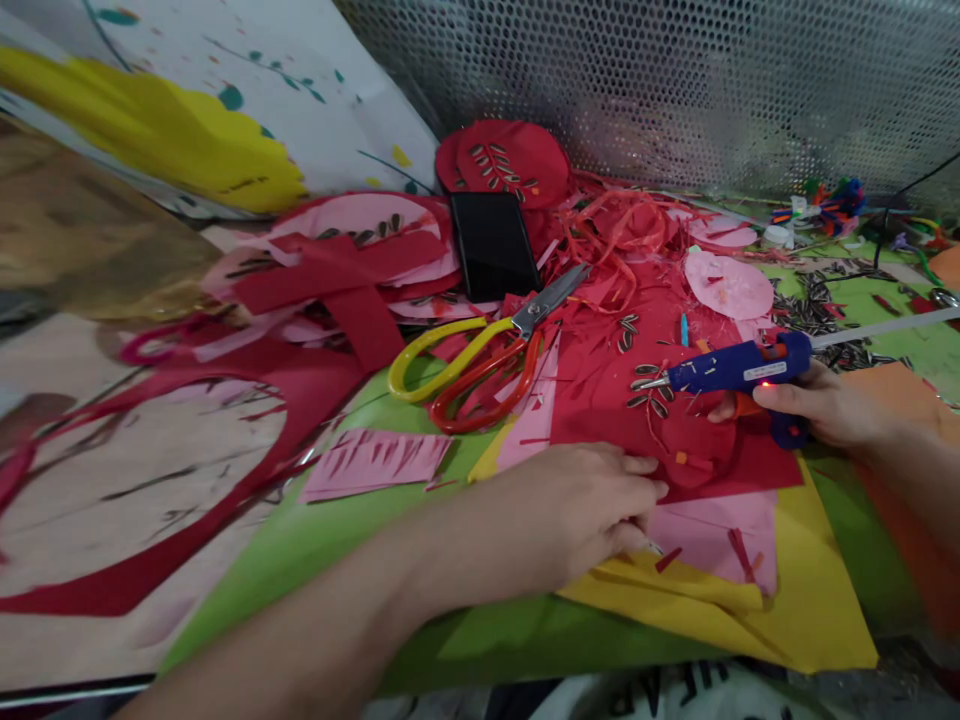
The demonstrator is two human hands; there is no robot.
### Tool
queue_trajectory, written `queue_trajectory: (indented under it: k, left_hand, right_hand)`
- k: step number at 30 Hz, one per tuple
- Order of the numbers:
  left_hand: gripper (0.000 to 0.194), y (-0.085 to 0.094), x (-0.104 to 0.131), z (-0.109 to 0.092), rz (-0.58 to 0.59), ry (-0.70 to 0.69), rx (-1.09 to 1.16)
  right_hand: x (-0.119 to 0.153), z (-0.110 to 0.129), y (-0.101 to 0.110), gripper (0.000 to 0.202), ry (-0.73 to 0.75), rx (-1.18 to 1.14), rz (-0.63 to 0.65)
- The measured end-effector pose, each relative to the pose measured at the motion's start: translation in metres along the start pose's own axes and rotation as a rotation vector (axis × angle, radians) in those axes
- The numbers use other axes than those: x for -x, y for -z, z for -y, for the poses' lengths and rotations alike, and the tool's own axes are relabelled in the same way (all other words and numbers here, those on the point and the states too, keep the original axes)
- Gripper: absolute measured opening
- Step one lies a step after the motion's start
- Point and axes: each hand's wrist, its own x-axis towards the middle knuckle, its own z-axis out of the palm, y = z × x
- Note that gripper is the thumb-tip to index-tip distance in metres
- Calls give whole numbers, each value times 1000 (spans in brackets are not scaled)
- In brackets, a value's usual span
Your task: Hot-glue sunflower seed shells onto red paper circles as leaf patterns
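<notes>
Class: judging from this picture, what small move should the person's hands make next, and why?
Probably lower the glue gun tip onto the red paper beside the seeds: the right hand aims it there, and the left hand presses the sheet flat.

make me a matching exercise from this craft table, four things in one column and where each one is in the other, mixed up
Things:
1. glue gun
2. scissors
3. phone
4. fringed pink paper

Places:
A. lying flat on the green sheet, left of the left hand
B. face up among red paper, behind the scissors
C. held in the right hand, nozzle over sunflower seeds
D. lying on paper scraps, blades pointing toward the phone

Pairs: 1-C, 2-D, 3-B, 4-A
</notes>
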Motion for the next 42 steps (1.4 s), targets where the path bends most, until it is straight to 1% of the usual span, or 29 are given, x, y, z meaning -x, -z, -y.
queue_trajectory:
  k: [4,10,15,18,20,22,25,28,31,36,39,42]
  left_hand:
    - [14,-4,-2,0,-15,-13,-38]
    - [17,-14,-5,2,-53,-15,-102]
    - [14,-16,-10,0,-89,14,-186]
    - [14,-15,-12,-1,-72,26,-213]
    - [15,-16,-12,-1,-54,28,-226]
    - [12,-17,-11,0,-59,10,-240]
    - [8,-22,-8,1,-114,-48,-299]
    - [7,-28,-7,0,-170,-115,-405]
    - [7,-32,-7,-1,-188,-139,-472]
    - [7,-29,-8,-5,-149,-137,-515]
    - [8,-25,-8,-7,-121,-114,-512]
    - [8,-23,-8,-9,-86,-98,-480]
  right_hand:
    - [-4,-1,-2,26,60,34,-17]
    - [-6,-2,-2,29,122,115,-44]
    - [-4,3,-1,31,184,169,-141]
    - [0,7,1,32,159,194,-179]
    - [4,10,3,36,107,233,-188]
    - [8,12,3,40,63,300,-175]
    - [14,17,1,43,28,406,-154]
    - [16,22,-6,42,33,482,-149]
    - [15,22,-12,42,60,531,-104]
    - [15,14,-14,47,62,559,-9]
    - [15,13,-15,47,90,583,-12]
    - [14,14,-16,42,139,610,-6]
